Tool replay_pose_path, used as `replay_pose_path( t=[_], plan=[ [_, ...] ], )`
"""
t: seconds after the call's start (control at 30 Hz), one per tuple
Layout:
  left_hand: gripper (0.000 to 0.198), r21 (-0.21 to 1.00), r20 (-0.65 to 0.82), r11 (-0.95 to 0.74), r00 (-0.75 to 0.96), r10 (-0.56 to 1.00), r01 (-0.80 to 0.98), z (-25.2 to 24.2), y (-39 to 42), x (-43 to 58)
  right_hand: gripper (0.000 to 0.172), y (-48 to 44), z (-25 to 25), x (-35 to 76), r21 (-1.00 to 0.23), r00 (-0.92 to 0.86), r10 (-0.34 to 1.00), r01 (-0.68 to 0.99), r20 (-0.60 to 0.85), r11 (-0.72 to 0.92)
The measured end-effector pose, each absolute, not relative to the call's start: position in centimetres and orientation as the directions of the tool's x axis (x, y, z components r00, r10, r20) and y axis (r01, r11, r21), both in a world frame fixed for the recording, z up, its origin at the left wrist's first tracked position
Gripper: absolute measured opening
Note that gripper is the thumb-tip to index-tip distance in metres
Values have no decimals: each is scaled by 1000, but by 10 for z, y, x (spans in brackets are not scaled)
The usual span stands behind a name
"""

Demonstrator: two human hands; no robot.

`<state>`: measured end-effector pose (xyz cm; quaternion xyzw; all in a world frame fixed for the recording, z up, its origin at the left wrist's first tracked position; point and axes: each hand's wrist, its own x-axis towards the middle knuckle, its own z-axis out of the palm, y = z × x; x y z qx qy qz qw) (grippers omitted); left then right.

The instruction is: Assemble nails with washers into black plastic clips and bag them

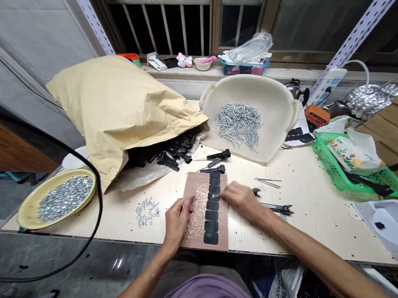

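Your left hand [176, 222] is resting on the left edge of a pinkish-brown pad [221, 220] at bottom center of the frame, its fingers loosely curled and not visibly pinching anything. Your right hand [239, 201] is reaching in from the right, its fingers lying flat across the upper part of a column of black rectangular pieces [212, 214]. You can't tell from this view whether those fingers are pinching a piece. The column is running down the middle of the pad, beside a scatter of pale specks [198, 212].

Just above the pad, black plastic parts [215, 161] are lying on the counter [306, 222], and more are spilling from a kraft paper sack [116, 109] at center left. Near your right fingers, a black tool-like part [277, 208] and a few thin metal pins [267, 183] are lying to the right of the pad. A white plastic tray [243, 116] is holding a heap of silver screws [238, 124] at top center. At lower left, a yellow plate [30, 207] is carrying small silver pieces, with a small loose pile [147, 212] lying near it. A green basket [358, 177] is sitting at right.
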<state>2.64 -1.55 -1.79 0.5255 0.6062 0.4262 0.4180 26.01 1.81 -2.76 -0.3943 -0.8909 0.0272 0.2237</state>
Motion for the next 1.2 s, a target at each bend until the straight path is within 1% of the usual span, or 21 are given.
replay_pose_path(
  t=[0.07, 0.1, 0.13, 0.23, 0.3, 0.33, 0.4, 0.43, 0.47, 0.5, 0.57, 0.63, 0.67, 0.77, 0.8, 0.83, 0.87, 0.93, 0.97, 1.1, 1.2],
  plan=[
    [42, 945, -61, 89, -97, 993, 316, -18, -15, 26, 20, 10, -32, 262, -196, -716, 598, 568, 360, 799],
    [41, 940, -63, 90, -94, 994, 328, -18, -15, 26, 20, 11, -33, 263, -194, -731, 579, 548, 361, 814],
    [41, 937, -63, 92, -95, 993, 336, -18, -15, 26, 21, 15, -32, 264, -203, -707, 600, 569, 374, 797],
    [40, 936, -56, 92, -114, 992, 341, -19, -15, 27, 29, 33, -29, 266, -267, -516, 739, 710, 433, 652],
    [40, 936, -51, 93, -130, 990, 340, -20, -15, 27, 31, 33, -28, 265, -272, -524, 733, 699, 435, 661],
    [40, 935, -49, 94, -137, 989, 342, -20, -15, 27, 29, 29, -28, 264, -262, -582, 694, 655, 423, 709],
    [40, 930, -50, 97, -139, 989, 354, -20, -15, 28, 24, 18, -28, 263, -214, -764, 524, 479, 376, 851],
    [40, 927, -50, 97, -136, 989, 362, -19, -15, 28, 23, 16, -27, 263, -205, -806, 474, 428, 355, 880],
    [40, 924, -50, 96, -131, 990, 370, -19, -15, 28, 23, 18, -26, 265, -209, -806, 478, 430, 349, 878],
    [40, 921, -50, 95, -127, 991, 377, -19, -14, 28, 23, 23, -25, 266, -223, -768, 532, 483, 357, 846],
    [41, 917, -49, 94, -124, 991, 388, -18, -14, 29, 26, 37, -22, 270, -267, -613, 684, 636, 395, 724],
    [41, 913, -51, 98, -129, 990, 395, -18, -15, 29, 28, 44, -21, 272, -272, -553, 723, 683, 413, 678],
    [41, 911, -52, 100, -130, 990, 401, -18, -15, 29, 27, 42, -22, 271, -265, -592, 696, 652, 407, 710],
    [41, 897, -51, 100, -124, 991, 431, -18, -14, 29, 22, 22, -24, 267, -201, -798, 500, 458, 337, 866],
    [41, 892, -49, 98, -121, 991, 442, -18, -14, 29, 22, 17, -25, 266, -190, -825, 466, 426, 319, 884],
    [41, 888, -44, 94, -120, 992, 450, -18, -14, 30, 22, 16, -25, 265, -191, -818, 481, 442, 316, 877],
    [40, 887, -37, 89, -121, 992, 454, -18, -14, 30, 22, 19, -25, 264, -202, -781, 536, 496, 322, 844],
    [39, 887, -25, 80, -125, 992, 456, -18, -13, 30, 24, 37, -25, 265, -236, -647, 677, 639, 349, 732],
    [39, 885, -22, 79, -128, 992, 458, -18, -13, 30, 25, 48, -26, 266, -240, -596, 716, 683, 362, 690],
    [39, 880, -29, 86, -129, 991, 467, -19, -14, 30, 26, 77, -28, 269, -226, -563, 724, 705, 398, 672],
    [38, 883, -15, 73, -126, 992, 464, -21, -14, 29, 25, 65, -28, 265, -255, -577, 710, 674, 404, 693]
  ],
)
